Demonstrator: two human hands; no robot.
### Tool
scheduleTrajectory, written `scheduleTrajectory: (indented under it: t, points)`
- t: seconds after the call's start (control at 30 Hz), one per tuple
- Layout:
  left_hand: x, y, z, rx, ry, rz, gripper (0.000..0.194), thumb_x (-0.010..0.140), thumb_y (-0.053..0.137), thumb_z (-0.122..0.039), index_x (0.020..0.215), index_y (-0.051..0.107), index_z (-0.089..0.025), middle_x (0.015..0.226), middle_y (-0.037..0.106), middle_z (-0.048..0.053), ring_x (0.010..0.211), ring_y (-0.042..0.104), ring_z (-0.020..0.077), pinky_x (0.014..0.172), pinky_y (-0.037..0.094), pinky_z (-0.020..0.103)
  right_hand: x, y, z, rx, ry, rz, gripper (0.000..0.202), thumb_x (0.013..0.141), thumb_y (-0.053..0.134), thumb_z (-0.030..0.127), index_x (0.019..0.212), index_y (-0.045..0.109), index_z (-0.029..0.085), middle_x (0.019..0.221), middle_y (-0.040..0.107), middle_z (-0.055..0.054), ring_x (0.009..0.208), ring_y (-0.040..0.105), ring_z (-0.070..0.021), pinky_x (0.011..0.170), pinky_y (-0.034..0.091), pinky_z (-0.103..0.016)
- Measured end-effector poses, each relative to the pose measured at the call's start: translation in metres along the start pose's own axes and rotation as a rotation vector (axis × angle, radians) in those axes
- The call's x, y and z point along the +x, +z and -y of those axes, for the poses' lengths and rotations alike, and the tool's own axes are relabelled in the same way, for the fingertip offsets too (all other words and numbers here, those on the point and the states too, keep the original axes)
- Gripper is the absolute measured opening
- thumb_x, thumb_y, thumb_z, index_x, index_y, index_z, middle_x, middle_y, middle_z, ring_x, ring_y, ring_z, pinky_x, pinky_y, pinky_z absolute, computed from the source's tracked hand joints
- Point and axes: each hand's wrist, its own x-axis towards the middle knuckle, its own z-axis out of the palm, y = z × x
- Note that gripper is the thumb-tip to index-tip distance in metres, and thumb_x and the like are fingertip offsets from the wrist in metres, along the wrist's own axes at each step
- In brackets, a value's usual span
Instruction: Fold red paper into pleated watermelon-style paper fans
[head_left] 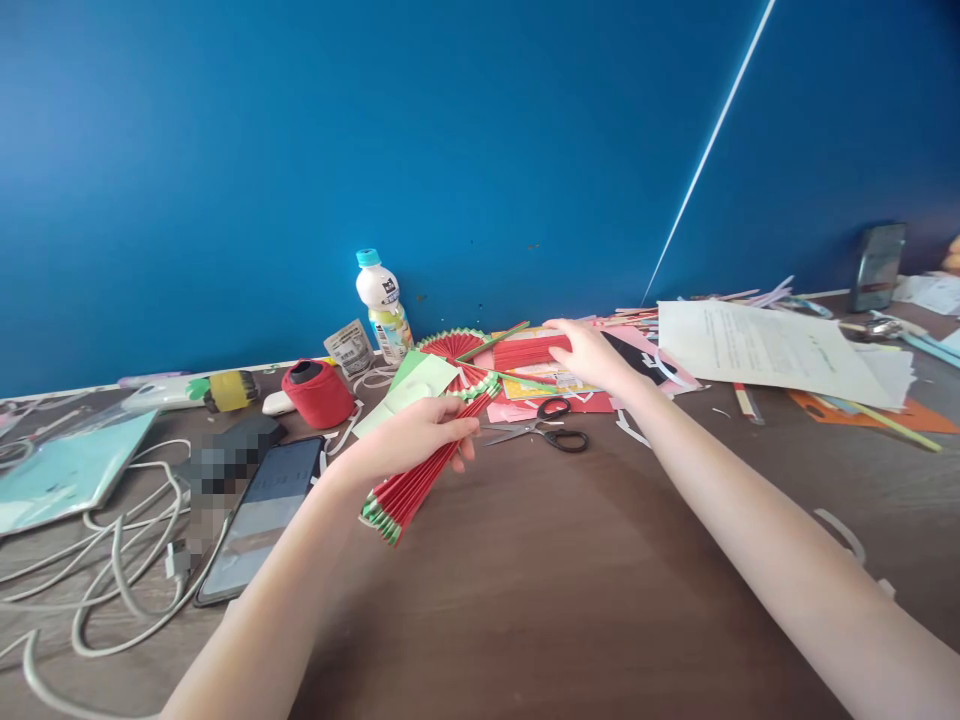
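Note:
My left hand (424,432) is closed round the middle of a pleated red paper (420,485) with green edges, held above the table with its ends fanned. Farther back, my right hand (585,350) has its fingers on a second folded red paper (525,351), which lies on the paper pile. Behind my left hand rests a round red pleated fan (452,346) with a green rim, beside a light green sheet (416,392). Black-handled scissors (551,431) lie on the table in front of the pile.
A bottle (384,310) stands by the blue wall. To the left are a red roll (318,393), a phone (262,520), white cables (120,560) and a teal folder (71,475). Printed sheets (757,345) and an upright phone (877,265) are at the right.

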Motion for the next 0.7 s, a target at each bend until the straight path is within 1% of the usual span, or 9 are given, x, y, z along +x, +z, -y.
scheduleTrajectory:
  t: [0.07, 0.17, 0.23, 0.3, 0.4, 0.5, 0.57, 0.63, 0.7]
  points:
    - [0.000, 0.000, -0.001, 0.010, 0.008, -0.030, 0.026, 0.076, 0.054, -0.043, 0.069, 0.053, -0.018, 0.063, 0.064, 0.002, 0.056, 0.058, 0.0137, 0.056, 0.043, 0.023, 0.004, 0.021, -0.017, -0.053, -0.001, 0.001, 0.051, 0.077, 0.044, 0.014, 0.128, 0.043, 0.007, 0.136, 0.041, -0.017, 0.128, 0.033, -0.0296, 0.102, 0.028, -0.045]
    - [0.002, 0.001, 0.001, 0.000, 0.011, -0.090, 0.027, 0.074, 0.054, -0.045, 0.070, 0.055, -0.019, 0.055, 0.061, 0.000, 0.054, 0.057, 0.0147, 0.052, 0.041, 0.023, 0.003, 0.042, -0.032, -0.115, -0.027, 0.010, 0.058, 0.075, 0.043, 0.013, 0.133, 0.038, 0.014, 0.141, 0.035, -0.012, 0.132, 0.022, -0.0332, 0.103, 0.022, -0.052]
    - [0.003, 0.001, 0.003, -0.011, -0.009, -0.109, 0.028, 0.073, 0.054, -0.048, 0.074, 0.056, -0.019, 0.056, 0.061, 0.000, 0.057, 0.059, 0.0167, 0.052, 0.042, 0.024, 0.002, 0.049, -0.037, -0.165, -0.054, 0.013, 0.056, 0.077, 0.038, 0.013, 0.133, 0.038, 0.016, 0.140, 0.037, -0.012, 0.131, 0.022, -0.0344, 0.102, 0.020, -0.057]
    - [0.005, 0.001, 0.007, -0.008, -0.012, -0.117, 0.029, 0.073, 0.055, -0.048, 0.074, 0.055, -0.020, 0.057, 0.061, 0.000, 0.058, 0.060, 0.0173, 0.053, 0.043, 0.025, 0.001, 0.052, -0.040, -0.193, -0.068, -0.002, 0.054, 0.078, 0.036, 0.013, 0.132, 0.039, 0.015, 0.135, 0.042, -0.014, 0.127, 0.029, -0.0344, 0.101, 0.023, -0.056]
    - [0.007, -0.001, 0.012, -0.023, 0.018, -0.126, 0.029, 0.073, 0.054, -0.049, 0.071, 0.052, -0.020, 0.057, 0.059, 0.000, 0.055, 0.058, 0.0160, 0.053, 0.042, 0.024, 0.001, 0.050, -0.042, -0.218, -0.070, -0.031, 0.053, 0.074, 0.038, 0.011, 0.126, 0.047, 0.013, 0.117, 0.052, -0.018, 0.115, 0.041, -0.0336, 0.094, 0.033, -0.049]
    - [0.009, -0.002, 0.015, -0.084, 0.032, -0.149, 0.030, 0.074, 0.054, -0.049, 0.070, 0.048, -0.019, 0.057, 0.057, -0.001, 0.054, 0.057, 0.0146, 0.052, 0.042, 0.024, 0.001, 0.044, -0.041, -0.221, -0.059, -0.052, 0.045, 0.072, 0.036, 0.008, 0.111, 0.059, 0.013, 0.104, 0.055, -0.017, 0.106, 0.047, -0.0323, 0.087, 0.039, -0.044]
    - [0.011, -0.002, 0.015, -0.157, 0.036, -0.194, 0.029, 0.074, 0.055, -0.046, 0.071, 0.046, -0.019, 0.058, 0.055, -0.002, 0.053, 0.055, 0.0128, 0.053, 0.042, 0.024, 0.002, 0.038, -0.036, -0.213, -0.049, -0.074, 0.042, 0.074, 0.034, 0.007, 0.105, 0.061, 0.012, 0.103, 0.054, -0.017, 0.102, 0.049, -0.0309, 0.082, 0.041, -0.042]
    - [0.013, -0.002, 0.015, -0.263, 0.028, -0.256, 0.024, 0.074, 0.056, -0.040, 0.072, 0.045, -0.019, 0.060, 0.053, -0.003, 0.052, 0.053, 0.0105, 0.053, 0.042, 0.023, 0.003, 0.029, -0.027, -0.190, -0.047, -0.095, 0.040, 0.077, 0.034, 0.010, 0.108, 0.058, 0.012, 0.105, 0.053, -0.016, 0.098, 0.052, -0.0286, 0.079, 0.043, -0.039]
    - [0.014, -0.002, 0.014, -0.363, 0.011, -0.312, 0.019, 0.075, 0.056, -0.034, 0.076, 0.045, -0.018, 0.063, 0.051, -0.004, 0.050, 0.051, 0.0088, 0.050, 0.041, 0.022, 0.004, 0.017, -0.013, -0.089, -0.034, -0.118, 0.035, 0.079, 0.037, 0.015, 0.109, 0.055, 0.014, 0.110, 0.052, -0.015, 0.089, 0.055, -0.0260, 0.072, 0.044, -0.036]
